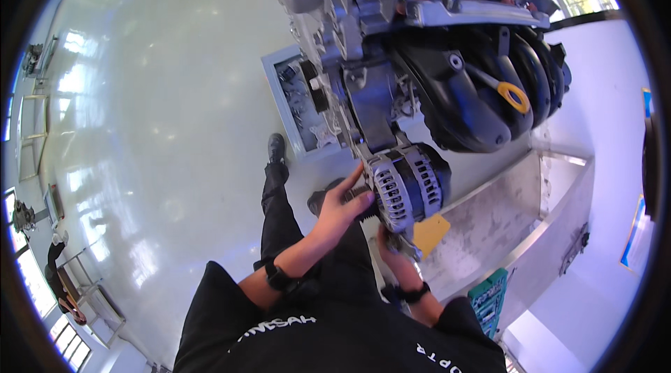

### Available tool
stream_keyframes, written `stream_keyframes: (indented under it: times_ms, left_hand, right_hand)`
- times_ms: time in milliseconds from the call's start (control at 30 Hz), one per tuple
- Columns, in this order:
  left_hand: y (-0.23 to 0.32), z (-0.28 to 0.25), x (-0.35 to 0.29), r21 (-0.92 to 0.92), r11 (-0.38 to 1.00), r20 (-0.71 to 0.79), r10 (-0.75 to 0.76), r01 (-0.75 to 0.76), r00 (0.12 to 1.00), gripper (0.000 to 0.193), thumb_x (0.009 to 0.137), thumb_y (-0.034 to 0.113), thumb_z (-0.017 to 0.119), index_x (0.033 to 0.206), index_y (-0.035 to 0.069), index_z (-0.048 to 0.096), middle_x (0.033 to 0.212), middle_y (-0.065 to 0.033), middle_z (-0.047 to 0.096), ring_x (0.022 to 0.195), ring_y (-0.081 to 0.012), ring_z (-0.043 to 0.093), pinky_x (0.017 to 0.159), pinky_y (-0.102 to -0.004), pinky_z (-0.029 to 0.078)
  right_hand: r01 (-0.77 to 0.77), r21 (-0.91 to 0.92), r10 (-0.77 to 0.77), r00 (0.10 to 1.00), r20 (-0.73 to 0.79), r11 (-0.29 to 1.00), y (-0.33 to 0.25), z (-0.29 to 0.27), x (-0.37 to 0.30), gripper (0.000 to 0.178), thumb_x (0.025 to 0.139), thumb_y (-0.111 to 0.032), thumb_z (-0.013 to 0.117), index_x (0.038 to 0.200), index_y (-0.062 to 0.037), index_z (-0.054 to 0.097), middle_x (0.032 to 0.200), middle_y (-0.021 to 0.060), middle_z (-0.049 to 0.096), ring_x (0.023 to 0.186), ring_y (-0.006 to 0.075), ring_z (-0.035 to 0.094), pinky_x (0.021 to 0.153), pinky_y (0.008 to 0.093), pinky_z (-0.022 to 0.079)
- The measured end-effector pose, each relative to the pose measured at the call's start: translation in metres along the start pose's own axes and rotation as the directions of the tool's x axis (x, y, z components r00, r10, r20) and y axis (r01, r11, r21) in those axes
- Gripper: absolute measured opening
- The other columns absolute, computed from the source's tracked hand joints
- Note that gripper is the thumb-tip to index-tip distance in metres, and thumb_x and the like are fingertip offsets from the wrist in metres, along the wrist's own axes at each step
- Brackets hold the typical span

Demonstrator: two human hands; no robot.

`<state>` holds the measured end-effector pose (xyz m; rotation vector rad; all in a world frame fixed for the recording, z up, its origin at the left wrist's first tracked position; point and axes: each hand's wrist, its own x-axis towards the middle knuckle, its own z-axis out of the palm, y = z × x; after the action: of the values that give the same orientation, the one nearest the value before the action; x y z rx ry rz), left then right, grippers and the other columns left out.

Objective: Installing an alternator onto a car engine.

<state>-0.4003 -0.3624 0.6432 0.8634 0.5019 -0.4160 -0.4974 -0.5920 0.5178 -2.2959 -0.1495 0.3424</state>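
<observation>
A silver alternator (409,188) with slotted housing sits at the lower front of a large engine (349,30). My left hand (341,206) is closed around its dark ribbed pulley side, with the thumb over the pulley (369,209) and a finger reaching up along the housing. From below, my right hand (397,261) grips the alternator's lower bracket end; most of its fingers are hidden behind the metal. The alternator's upper edge meets the engine block, though I cannot tell whether it is fastened there.
A black intake manifold (454,86) with a yellow-ringed dipstick (514,97) juts out above right. Below right stands a metal-walled bench (517,247) with a yellow piece (431,234) and a teal tool case (488,302). A grey-framed parts tray (299,137) lies under the engine.
</observation>
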Motion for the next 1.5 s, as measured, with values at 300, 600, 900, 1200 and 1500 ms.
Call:
stream_keyframes:
  times_ms: [300,600,900,1200,1500]
  left_hand:
    - [0.018,0.002,-0.002,-0.047,0.993,0.059,-0.108,0.111,0.992,0.077,0.081,0.019,0.069,0.142,0.002,0.027,0.108,-0.0075,0.059,0.095,-0.0107,0.055,0.086,-0.0253,0.044]
    - [0.056,-0.017,0.002,-0.123,0.943,0.175,-0.287,0.31,0.942,0.063,0.083,0.053,0.057,0.128,0.01,0.046,0.109,-0.0073,0.062,0.086,-0.0183,0.065,0.043,-0.0163,0.025]
    - [0.104,-0.02,0.02,-0.123,0.824,0.385,-0.474,0.553,0.792,0.076,0.084,0.066,0.038,0.126,0.003,0.046,0.117,-0.0208,0.058,0.108,-0.0324,0.059,0.037,-0.0179,0.025]
    - [0.133,-0.031,0.048,-0.21,0.713,0.524,-0.495,0.669,0.693,0.07,0.086,0.064,0.036,0.124,0.007,0.047,0.115,-0.0173,0.06,0.106,-0.0293,0.061,0.035,-0.015,0.021]
    - [0.145,-0.048,0.055,0.185,0.751,0.468,-0.635,0.634,0.615,0.082,0.083,0.072,0.034,0.121,0.0,0.048,0.111,-0.0186,0.061,0.084,-0.0233,0.064,0.036,-0.0163,0.024]
  right_hand:
    - [-0.093,0.323,0.143,0.981,-0.132,0.942,-0.014,-0.017,0.002,0.017,0.071,0.0,0.064,0.087,-0.0003,0.059,0.074,0.0111,0.063,0.065,0.0211,0.063,0.058,0.0327,0.049]
    - [-0.197,0.247,0.21,0.977,-0.028,0.949,-0.206,-0.108,0.056,0.01,0.071,-0.007,0.063,0.077,-0.001,0.059,0.063,0.0087,0.056,0.061,0.0136,0.057,0.055,0.0308,0.044]
    - [-0.534,0.199,0.478,0.836,0.271,0.821,-0.29,-0.143,0.127,0.022,0.072,-0.019,0.065,0.076,0.002,0.062,0.062,0.0091,0.059,0.05,0.0155,0.056,0.043,0.0293,0.041]
    - [-0.453,0.616,0.412,0.884,0.22,0.644,-0.324,-0.14,0.168,0.027,0.081,-0.025,0.065,0.079,0.0017,0.059,0.058,0.0019,0.05,0.044,0.0085,0.047,0.033,0.0208,0.025]
    - [-0.457,0.54,0.441,0.882,0.168,0.707,-0.321,-0.132,0.165,0.037,0.088,-0.035,0.055,0.092,0.0019,0.06,0.066,0.0048,0.056,0.045,0.0102,0.048,0.036,0.0211,0.029]
